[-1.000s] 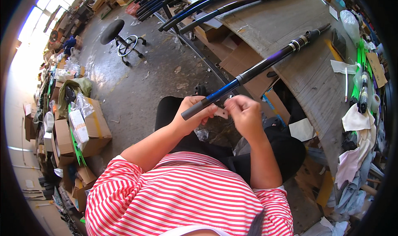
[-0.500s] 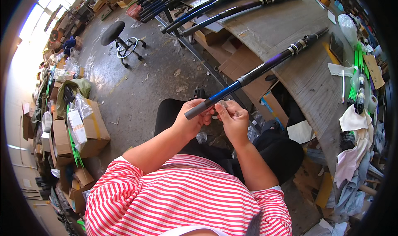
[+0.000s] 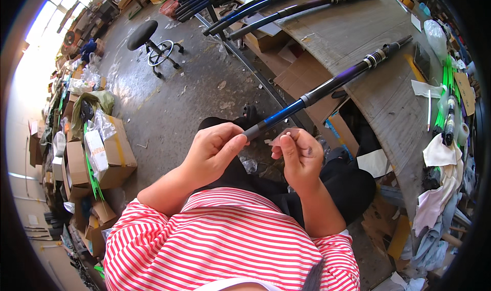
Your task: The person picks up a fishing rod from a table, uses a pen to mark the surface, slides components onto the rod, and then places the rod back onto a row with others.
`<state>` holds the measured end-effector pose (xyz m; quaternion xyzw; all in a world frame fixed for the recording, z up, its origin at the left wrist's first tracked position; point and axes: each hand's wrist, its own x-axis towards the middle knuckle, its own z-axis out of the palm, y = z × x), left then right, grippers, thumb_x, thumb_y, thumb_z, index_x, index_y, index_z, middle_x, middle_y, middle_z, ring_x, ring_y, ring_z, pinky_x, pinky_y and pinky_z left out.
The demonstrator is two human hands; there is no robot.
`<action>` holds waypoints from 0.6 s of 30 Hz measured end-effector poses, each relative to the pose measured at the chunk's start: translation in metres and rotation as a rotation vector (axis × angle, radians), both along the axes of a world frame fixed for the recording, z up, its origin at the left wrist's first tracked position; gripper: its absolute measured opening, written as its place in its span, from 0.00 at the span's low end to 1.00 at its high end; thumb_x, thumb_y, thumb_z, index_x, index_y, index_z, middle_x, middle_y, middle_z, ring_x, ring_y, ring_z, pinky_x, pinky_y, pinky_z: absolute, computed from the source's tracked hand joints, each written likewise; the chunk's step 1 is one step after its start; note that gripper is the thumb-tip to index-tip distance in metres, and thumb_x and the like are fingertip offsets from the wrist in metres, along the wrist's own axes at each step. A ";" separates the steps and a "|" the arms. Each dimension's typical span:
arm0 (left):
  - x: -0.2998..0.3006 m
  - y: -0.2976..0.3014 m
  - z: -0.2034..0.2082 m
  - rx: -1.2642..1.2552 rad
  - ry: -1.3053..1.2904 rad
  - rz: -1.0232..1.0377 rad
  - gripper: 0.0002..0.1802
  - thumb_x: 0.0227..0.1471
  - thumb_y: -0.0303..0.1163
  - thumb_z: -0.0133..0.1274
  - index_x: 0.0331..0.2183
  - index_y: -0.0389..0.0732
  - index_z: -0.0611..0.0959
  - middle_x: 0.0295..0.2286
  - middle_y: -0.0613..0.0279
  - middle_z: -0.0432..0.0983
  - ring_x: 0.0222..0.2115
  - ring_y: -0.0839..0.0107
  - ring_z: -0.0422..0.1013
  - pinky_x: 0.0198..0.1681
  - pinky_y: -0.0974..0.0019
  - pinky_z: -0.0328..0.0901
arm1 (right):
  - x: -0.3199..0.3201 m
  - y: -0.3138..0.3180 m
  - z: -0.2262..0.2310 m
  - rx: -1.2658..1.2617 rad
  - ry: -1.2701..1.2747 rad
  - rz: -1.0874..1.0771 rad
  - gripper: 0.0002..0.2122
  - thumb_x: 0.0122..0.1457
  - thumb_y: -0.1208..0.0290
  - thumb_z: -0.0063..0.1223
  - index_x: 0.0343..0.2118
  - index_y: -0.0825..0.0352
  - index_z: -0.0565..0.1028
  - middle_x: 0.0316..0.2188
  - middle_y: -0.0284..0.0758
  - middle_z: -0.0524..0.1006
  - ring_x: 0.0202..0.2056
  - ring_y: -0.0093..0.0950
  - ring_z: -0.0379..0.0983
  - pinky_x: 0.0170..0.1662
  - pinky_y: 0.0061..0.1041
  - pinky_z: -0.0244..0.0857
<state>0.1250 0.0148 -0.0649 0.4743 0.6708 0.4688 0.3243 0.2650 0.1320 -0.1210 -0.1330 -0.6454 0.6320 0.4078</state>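
Observation:
A dark telescopic fishing rod (image 3: pixel 327 87) with a shiny blue band slants from my lap up to the right, its far part lying over the table. My left hand (image 3: pixel 215 150) is closed round its grey butt end, the thumb on top and the tip mostly covered. Just right of the butt, my right hand (image 3: pixel 303 158) pinches a small, thin, see-through piece (image 3: pixel 289 132) between thumb and fingers, apart from the rod. Whether that piece is film or a sticker I cannot tell.
On the wooden table (image 3: pixel 378 107) to the right lie more rods (image 3: pixel 302 10), a white cloth (image 3: pixel 441 150) and bright green sticks (image 3: pixel 446 81). A black stool (image 3: pixel 143 35) stands on the floor at the far left. Cardboard boxes (image 3: pixel 120 153) are piled at left.
My left hand has shifted from beneath the rod to close over its butt end. My right hand has moved slightly right, away from the left, and the thin piece shows more plainly.

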 end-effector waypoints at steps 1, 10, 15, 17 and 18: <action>0.000 0.000 -0.002 0.005 -0.048 -0.008 0.16 0.57 0.36 0.39 0.28 0.34 0.74 0.13 0.73 0.60 0.11 0.88 0.54 0.13 0.82 0.48 | -0.001 0.000 0.000 0.012 0.008 0.028 0.11 0.59 0.70 0.42 0.24 0.72 0.69 0.19 0.33 0.71 0.19 0.17 0.66 0.23 0.14 0.61; 0.009 0.001 -0.004 -0.117 -0.651 -0.015 0.19 0.58 0.41 0.36 0.23 0.38 0.69 0.12 0.75 0.54 0.11 0.86 0.49 0.13 0.79 0.47 | -0.001 0.004 -0.002 0.039 0.023 0.045 0.10 0.57 0.74 0.42 0.22 0.72 0.69 0.19 0.35 0.71 0.20 0.19 0.67 0.23 0.16 0.61; 0.010 0.003 -0.002 -0.160 -0.713 -0.028 0.20 0.58 0.42 0.35 0.22 0.39 0.68 0.12 0.75 0.54 0.11 0.85 0.51 0.13 0.80 0.48 | -0.004 0.006 -0.004 0.120 0.038 0.051 0.10 0.57 0.75 0.41 0.22 0.73 0.69 0.20 0.37 0.73 0.21 0.20 0.69 0.25 0.17 0.65; 0.010 0.001 -0.002 -0.180 -0.733 -0.034 0.20 0.58 0.42 0.35 0.22 0.39 0.68 0.12 0.74 0.54 0.11 0.85 0.51 0.13 0.80 0.49 | -0.003 0.006 -0.004 0.136 0.023 0.046 0.10 0.57 0.75 0.41 0.22 0.74 0.68 0.21 0.38 0.73 0.21 0.21 0.70 0.25 0.18 0.65; 0.010 0.001 -0.002 -0.190 -0.742 -0.038 0.20 0.58 0.42 0.35 0.22 0.39 0.68 0.12 0.74 0.54 0.11 0.85 0.51 0.13 0.80 0.49 | -0.003 0.007 -0.003 0.144 0.017 0.044 0.10 0.57 0.75 0.41 0.22 0.74 0.68 0.21 0.38 0.73 0.21 0.21 0.70 0.26 0.18 0.65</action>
